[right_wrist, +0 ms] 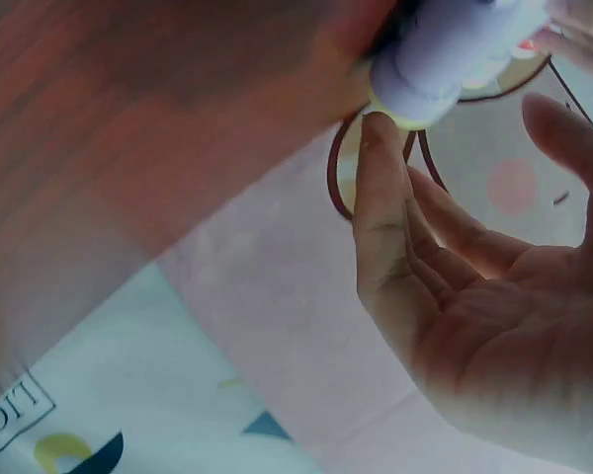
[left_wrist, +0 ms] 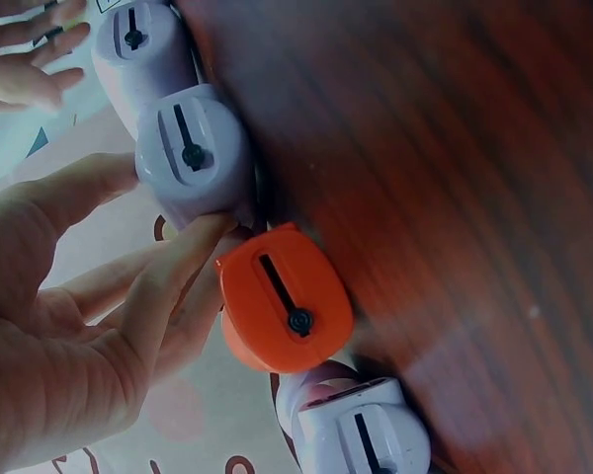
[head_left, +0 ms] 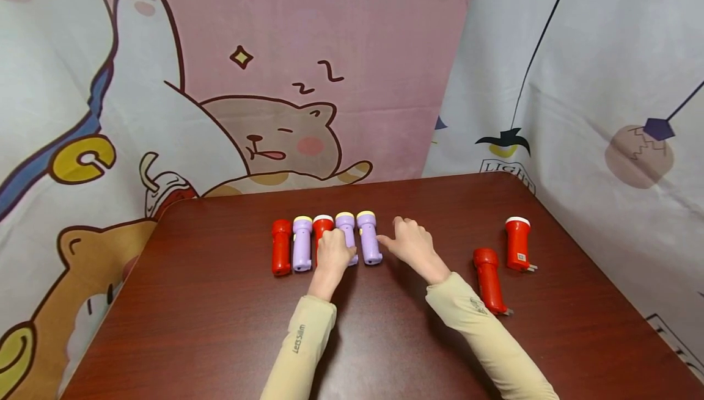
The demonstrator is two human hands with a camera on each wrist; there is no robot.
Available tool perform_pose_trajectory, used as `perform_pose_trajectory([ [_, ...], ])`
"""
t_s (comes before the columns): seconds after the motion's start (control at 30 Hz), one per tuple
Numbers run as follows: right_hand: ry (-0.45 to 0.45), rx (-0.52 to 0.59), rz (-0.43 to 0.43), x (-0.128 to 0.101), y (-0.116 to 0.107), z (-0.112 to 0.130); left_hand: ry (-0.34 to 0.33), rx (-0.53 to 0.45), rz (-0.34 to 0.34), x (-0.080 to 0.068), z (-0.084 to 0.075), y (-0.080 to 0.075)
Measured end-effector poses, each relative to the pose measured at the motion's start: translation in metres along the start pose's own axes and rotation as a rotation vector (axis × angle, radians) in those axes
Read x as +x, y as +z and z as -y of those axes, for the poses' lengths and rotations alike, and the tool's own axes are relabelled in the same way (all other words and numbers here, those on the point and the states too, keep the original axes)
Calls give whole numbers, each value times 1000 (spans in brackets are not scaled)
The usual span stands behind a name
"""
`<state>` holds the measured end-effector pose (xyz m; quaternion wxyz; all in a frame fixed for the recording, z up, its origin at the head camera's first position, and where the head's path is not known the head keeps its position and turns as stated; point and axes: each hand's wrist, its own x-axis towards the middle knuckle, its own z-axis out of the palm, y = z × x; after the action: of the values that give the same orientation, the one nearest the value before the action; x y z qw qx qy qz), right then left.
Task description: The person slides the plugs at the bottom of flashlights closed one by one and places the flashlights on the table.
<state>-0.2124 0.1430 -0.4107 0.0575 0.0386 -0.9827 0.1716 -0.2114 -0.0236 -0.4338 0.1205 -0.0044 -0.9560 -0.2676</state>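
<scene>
Several flashlights lie side by side in a row on the table. From the left come a red flashlight [head_left: 281, 247], a purple flashlight [head_left: 302, 244], a second red flashlight [head_left: 323, 224] and two more purple ones. My left hand [head_left: 333, 254] is over the middle of the row and pinches the fourth, a purple flashlight [left_wrist: 193, 148], thumb on one side and fingers on the other. Those fingers reach in beside the red flashlight [left_wrist: 287, 296]. Just right of the end purple flashlight [head_left: 368, 238], my right hand [head_left: 414, 245] holds nothing, its fingers extended near that flashlight's yellow rim.
Two more red flashlights lie apart at the right, one [head_left: 489, 281] beside my right forearm and another [head_left: 517, 244] with a white rim; both show plug prongs. The dark brown table [head_left: 209, 327] meets printed cloth [head_left: 385, 82] behind and at the sides.
</scene>
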Motion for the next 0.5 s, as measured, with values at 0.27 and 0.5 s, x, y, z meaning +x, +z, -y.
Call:
perform_pose_trajectory([
  [0.27, 24, -21, -29, -13, -26, -20, 14, 2, -8, 0, 1, 0],
  [0.5, 55, -110, -91, -24, -43, -46, 22, -4, -20, -1, 1, -1],
])
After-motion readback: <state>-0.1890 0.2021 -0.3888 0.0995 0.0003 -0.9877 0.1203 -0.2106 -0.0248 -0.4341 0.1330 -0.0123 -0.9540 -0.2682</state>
